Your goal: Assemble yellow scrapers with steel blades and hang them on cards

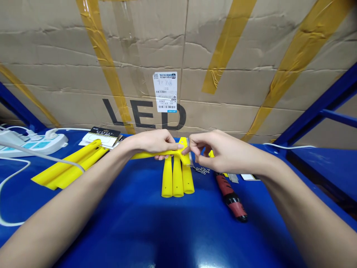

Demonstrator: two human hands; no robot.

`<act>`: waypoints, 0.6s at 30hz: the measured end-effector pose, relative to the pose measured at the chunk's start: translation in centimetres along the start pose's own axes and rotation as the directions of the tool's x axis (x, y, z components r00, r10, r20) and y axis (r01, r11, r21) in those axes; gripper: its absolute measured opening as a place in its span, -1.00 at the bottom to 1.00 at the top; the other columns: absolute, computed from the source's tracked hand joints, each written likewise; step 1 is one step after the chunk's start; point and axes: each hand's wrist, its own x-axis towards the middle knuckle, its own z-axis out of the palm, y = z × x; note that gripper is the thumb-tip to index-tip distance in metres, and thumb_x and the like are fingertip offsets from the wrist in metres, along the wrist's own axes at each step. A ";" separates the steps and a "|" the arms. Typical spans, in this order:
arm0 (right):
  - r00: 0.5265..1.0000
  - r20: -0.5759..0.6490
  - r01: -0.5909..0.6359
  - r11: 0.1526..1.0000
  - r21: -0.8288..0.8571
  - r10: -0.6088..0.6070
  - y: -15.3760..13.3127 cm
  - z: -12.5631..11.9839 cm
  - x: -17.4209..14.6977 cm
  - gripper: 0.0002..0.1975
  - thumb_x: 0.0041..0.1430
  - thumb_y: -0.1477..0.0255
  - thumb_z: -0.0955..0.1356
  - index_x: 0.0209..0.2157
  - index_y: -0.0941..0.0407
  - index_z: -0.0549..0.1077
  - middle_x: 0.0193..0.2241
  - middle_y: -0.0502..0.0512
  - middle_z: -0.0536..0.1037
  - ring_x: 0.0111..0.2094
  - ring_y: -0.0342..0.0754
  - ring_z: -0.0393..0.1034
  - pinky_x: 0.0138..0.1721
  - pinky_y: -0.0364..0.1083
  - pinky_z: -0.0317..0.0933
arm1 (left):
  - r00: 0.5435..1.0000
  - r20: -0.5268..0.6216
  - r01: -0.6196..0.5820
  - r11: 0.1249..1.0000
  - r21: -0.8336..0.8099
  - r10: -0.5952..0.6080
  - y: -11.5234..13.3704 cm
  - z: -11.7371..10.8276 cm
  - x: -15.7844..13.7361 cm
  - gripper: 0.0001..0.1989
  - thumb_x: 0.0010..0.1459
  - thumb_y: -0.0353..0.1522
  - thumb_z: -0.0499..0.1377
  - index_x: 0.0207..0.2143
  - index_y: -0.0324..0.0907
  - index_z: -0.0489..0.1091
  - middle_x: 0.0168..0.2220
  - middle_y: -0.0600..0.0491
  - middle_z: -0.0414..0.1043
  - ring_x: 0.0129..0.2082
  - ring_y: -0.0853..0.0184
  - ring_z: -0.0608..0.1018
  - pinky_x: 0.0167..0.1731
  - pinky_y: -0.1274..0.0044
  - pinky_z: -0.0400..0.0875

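My left hand [160,142] is closed around a yellow plastic handle with a wide angled head [182,159], its shaft lying to the left under my palm. The head shows a small metal fastener near its top. My right hand [220,152] reaches in from the right, its index fingertip touching the head; thumb and index are apart, and the other fingers curl. Below my left hand, three yellow tubular handles [177,182] lie side by side, hollow ends toward me. Small metal hardware [202,170] lies by a clear bag, partly hidden under my right hand.
A red and black screwdriver [232,199] lies at right on the blue tabletop [134,230]. At left are more yellow handles [67,165], printed cards [102,137] and a white power strip [50,143] with cables. A large cardboard box [156,44] stands behind.
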 end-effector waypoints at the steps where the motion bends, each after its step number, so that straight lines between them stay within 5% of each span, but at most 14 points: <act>1: 1.000 0.006 0.002 1.000 0.013 -0.002 0.1 0.0 0.0 -0.79 0.08 0.59 0.31 -0.47 0.07 0.18 -0.58 -0.14 0.31 -0.52 -0.18 0.06 -0.46 -0.14 -0.07 | 1.000 0.000 0.002 1.000 0.001 -0.002 0.0 0.0 0.0 -0.53 0.29 -0.07 0.04 -0.55 -0.18 0.38 -0.64 0.09 0.41 -0.60 0.40 0.45 -0.54 0.58 0.29; 18: 0.997 0.044 0.066 0.995 0.078 -0.070 0.4 -0.6 -0.6 -0.86 0.10 0.58 0.32 -0.43 0.08 0.28 -0.51 -0.10 0.41 -0.47 -0.18 0.23 -0.43 -0.15 0.06 | 0.999 0.037 -0.026 0.982 -0.188 0.034 0.5 0.0 -0.3 -0.52 0.21 0.00 0.16 -0.56 -0.18 0.34 -0.66 0.14 0.31 -0.63 0.44 0.38 -0.59 0.58 0.24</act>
